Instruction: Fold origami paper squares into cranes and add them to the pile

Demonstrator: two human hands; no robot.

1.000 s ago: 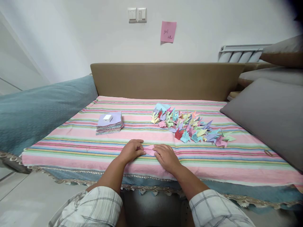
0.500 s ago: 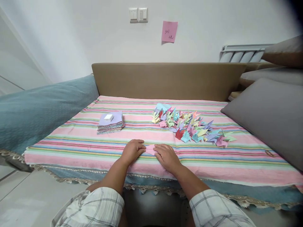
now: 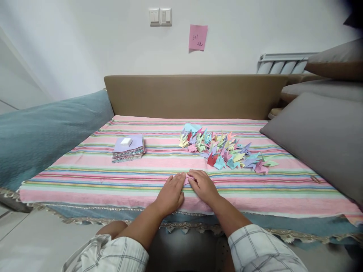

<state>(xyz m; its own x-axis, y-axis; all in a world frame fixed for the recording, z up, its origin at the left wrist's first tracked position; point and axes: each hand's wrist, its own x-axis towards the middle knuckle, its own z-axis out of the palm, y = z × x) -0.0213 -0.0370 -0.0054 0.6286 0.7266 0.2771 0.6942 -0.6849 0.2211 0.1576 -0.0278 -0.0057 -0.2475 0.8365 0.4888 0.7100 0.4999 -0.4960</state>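
A small folded pink paper [image 3: 187,180] lies on the striped cloth, mostly covered by my hands. My left hand [image 3: 171,192] is laid over its left part, fingers stretched forward and flat, with the thumb lower down at the side. From the right, my right hand [image 3: 203,186] holds the paper down with bent fingers and the thumb against it. Beyond them is a pile of folded paper cranes [image 3: 224,151] in many colours. A stack of square paper sheets [image 3: 129,152] stands to the left, topped by a small white block [image 3: 126,142].
The striped cloth [image 3: 85,170] covers a seat with a brown backrest [image 3: 195,96]. A blue armrest [image 3: 56,121] bounds the left side, grey cushions [image 3: 323,139] the right. A small brown item [image 3: 315,179] lies near the right cushion. A pink note [image 3: 197,37] hangs on the wall.
My left hand has moved right and turned from pinching the paper's left end to lying flat over it. The right hand stays on the paper. The view has shifted slightly right.
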